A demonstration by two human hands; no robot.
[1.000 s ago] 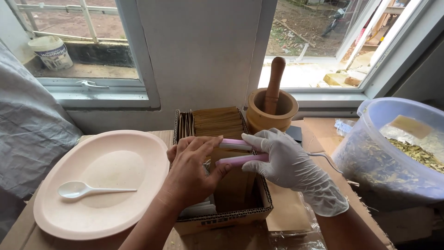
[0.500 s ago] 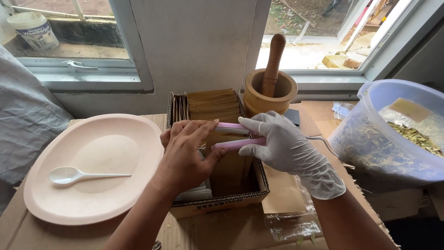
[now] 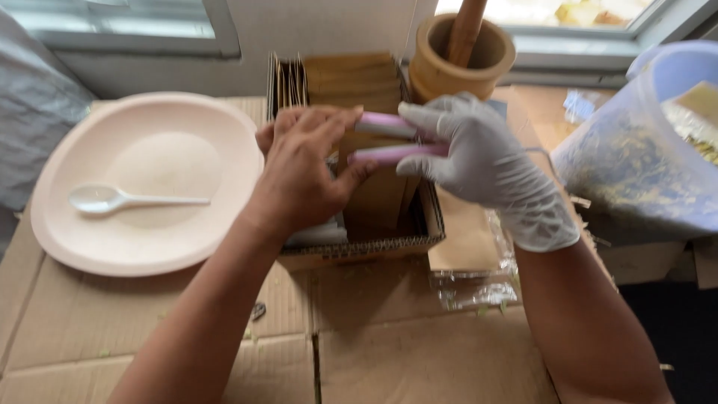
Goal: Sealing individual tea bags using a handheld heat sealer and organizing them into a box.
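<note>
My right hand (image 3: 482, 161), in a white glove, grips a pink and white hand-held sealer (image 3: 389, 138) whose two arms point left. Bare, my left hand (image 3: 303, 176) rests at the sealer's tip and holds a brown paper packet (image 3: 374, 191) that stands between the arms. Both hands hover over a small open cardboard box (image 3: 359, 247) filled with upright brown packets (image 3: 348, 75).
A pale pink oval plate (image 3: 146, 183) with a white plastic spoon (image 3: 123, 200) lies at the left. A wooden mortar with pestle (image 3: 460, 52) stands behind the box. A lidless plastic tub of dried leaves (image 3: 643, 161) sits at the right. Flat cardboard (image 3: 419, 352) covers the table.
The view has tilted downward, so the windows have slid out of sight and more cardboard shows in front. Both hands keep the same hold over the box.
</note>
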